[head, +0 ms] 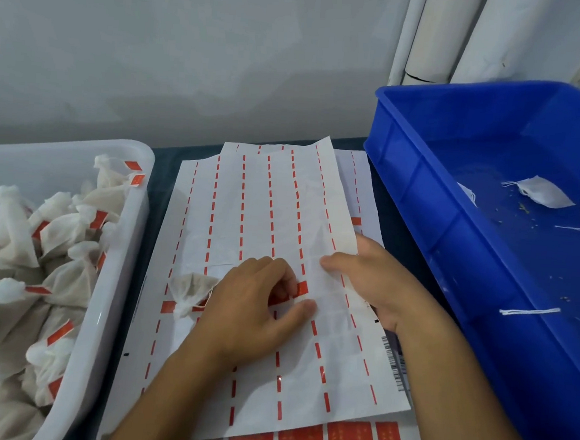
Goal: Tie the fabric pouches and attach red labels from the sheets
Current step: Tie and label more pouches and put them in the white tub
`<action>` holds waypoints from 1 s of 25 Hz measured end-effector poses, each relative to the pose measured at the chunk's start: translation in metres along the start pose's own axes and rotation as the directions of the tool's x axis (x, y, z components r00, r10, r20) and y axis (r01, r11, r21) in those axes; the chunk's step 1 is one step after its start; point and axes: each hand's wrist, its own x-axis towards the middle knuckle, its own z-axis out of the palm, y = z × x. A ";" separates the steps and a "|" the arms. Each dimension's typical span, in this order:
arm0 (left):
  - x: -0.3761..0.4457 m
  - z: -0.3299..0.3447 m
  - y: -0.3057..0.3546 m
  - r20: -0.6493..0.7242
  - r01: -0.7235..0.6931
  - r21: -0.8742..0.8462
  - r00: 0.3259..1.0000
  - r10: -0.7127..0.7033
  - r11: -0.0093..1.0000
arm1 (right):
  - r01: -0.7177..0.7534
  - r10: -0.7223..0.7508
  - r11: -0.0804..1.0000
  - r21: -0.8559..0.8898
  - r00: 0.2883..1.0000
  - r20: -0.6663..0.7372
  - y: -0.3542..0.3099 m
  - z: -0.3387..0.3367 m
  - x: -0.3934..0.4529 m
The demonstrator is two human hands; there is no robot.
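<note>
A small white pouch lies tied at mid-left of the frame on a sheet. The sheet is white with thin red stripes, mostly peeled. One red label remains near the center. More sheets lie underneath.

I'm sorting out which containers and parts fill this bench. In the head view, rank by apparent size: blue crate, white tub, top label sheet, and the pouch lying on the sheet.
1. blue crate, though nearness and cropping inflate it.
2. top label sheet and white tub: too close to rank, as the tub is cropped.
3. pouch, clearly smallest.
</note>
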 end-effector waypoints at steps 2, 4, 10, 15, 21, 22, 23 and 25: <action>0.000 -0.002 -0.002 0.007 0.016 -0.045 1.000 -0.016 0.999 | 0.014 -0.015 1.000 -0.024 1.000 -0.023 0.000 0.002 0.000; 0.001 -0.002 -0.002 -0.017 0.050 -0.038 0.999 -0.051 0.998 | 0.014 -0.014 1.000 -0.018 1.000 -0.027 0.000 0.003 0.000; 0.001 0.001 0.000 -0.066 0.083 0.040 0.995 -0.080 0.996 | 0.078 -0.075 0.997 -0.027 0.993 0.089 0.002 0.004 -0.004; -0.006 0.003 0.003 -0.194 0.066 0.090 0.980 -0.048 0.994 | 0.134 -0.133 0.990 -0.037 0.990 0.037 0.005 0.006 -0.002; -0.010 0.006 0.008 -0.224 0.057 0.164 0.974 -0.019 0.985 | 0.099 -0.095 0.992 -0.074 0.994 0.046 0.008 0.007 0.000; -0.010 0.005 0.008 -0.236 0.063 0.160 0.971 -0.024 0.985 | 0.098 -0.096 0.992 -0.080 0.995 0.025 0.008 0.007 0.000; -0.010 0.004 0.008 -0.247 0.070 0.155 0.968 -0.030 0.985 | 0.096 -0.096 0.992 -0.077 0.995 0.001 0.008 0.007 0.001; -0.010 0.003 0.009 -0.258 0.076 0.151 0.965 -0.035 0.986 | 0.085 -0.087 0.995 -0.049 0.995 -0.039 0.008 0.007 0.001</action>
